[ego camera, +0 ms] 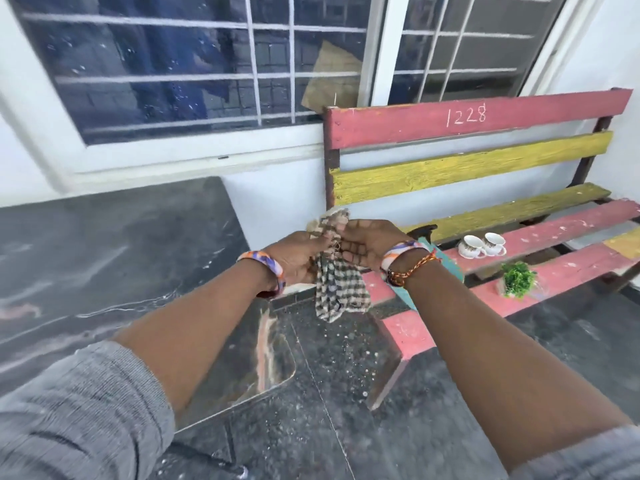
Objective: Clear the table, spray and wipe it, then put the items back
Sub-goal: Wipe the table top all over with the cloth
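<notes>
Both hands hold a checked brown-and-cream woven cloth (pixel 337 285) in the air between the dark marbled stone table (pixel 104 251) on the left and the red-and-yellow slatted wooden bench (pixel 485 168) on the right. The left hand (pixel 298 259) and right hand (pixel 367 244) pinch the cloth's bunched upper part, fingers (pixel 349 252) curled round it. The cloth's long axis runs vertically; its loose end hangs down toward the speckled dark floor (pixel 339 368). Its upper end is largely hidden between the hands. On the bench seat stand two white patterned teacups (pixel 481 244) and, nearer, a small green plant (pixel 518 280), whose pot is hard to make out. A teal object (pixel 446 261) behind the right wrist is mostly covered.
</notes>
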`<state>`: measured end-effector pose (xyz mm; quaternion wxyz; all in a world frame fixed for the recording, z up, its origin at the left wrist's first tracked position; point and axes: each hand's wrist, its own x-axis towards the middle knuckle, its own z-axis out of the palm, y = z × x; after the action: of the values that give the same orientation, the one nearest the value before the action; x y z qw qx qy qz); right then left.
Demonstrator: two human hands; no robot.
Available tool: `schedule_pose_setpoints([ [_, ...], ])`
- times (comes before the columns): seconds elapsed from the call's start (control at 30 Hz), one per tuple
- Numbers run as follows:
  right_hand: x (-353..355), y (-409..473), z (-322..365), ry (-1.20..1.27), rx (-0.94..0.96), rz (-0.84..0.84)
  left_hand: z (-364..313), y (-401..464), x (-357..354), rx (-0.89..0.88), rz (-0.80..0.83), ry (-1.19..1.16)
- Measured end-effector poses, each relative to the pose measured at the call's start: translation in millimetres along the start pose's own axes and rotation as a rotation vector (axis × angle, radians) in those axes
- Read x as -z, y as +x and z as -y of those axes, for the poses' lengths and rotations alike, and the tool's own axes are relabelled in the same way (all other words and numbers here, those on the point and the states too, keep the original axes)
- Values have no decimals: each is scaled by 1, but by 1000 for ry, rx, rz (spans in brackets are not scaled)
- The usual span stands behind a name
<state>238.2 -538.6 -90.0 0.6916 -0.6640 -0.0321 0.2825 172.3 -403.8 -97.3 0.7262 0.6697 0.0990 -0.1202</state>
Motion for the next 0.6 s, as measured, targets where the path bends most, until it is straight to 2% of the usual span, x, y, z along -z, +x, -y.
schedule_pose_setpoints([
  [0.13, -40, 4, 6, 112, -28, -8, -2, -19, 40, 5, -225, -145],
  [0.27, -78, 14, 19, 163, -70, -156, -3, -37, 107, 7, -519, -295],
  [0.37, -108, 21, 27, 134, -39, -194, -9, -58, 159, -24, -622, -447],
  [0.43, -136, 24, 32, 163, -21, -129, -15, -74, 187, -65, -592, -480],
  [0.47, -152, 26, 35, 189, -31, -93, -18, -79, 198, -76, -527, -473],
  [0.53, -191, 27, 41, 191, -35, -51, -26, -92, 214, -95, -330, -401],
  [0.6, -230, 31, 44, 44, 49, 46, -31, -98, 228, -98, -157, -233],
])
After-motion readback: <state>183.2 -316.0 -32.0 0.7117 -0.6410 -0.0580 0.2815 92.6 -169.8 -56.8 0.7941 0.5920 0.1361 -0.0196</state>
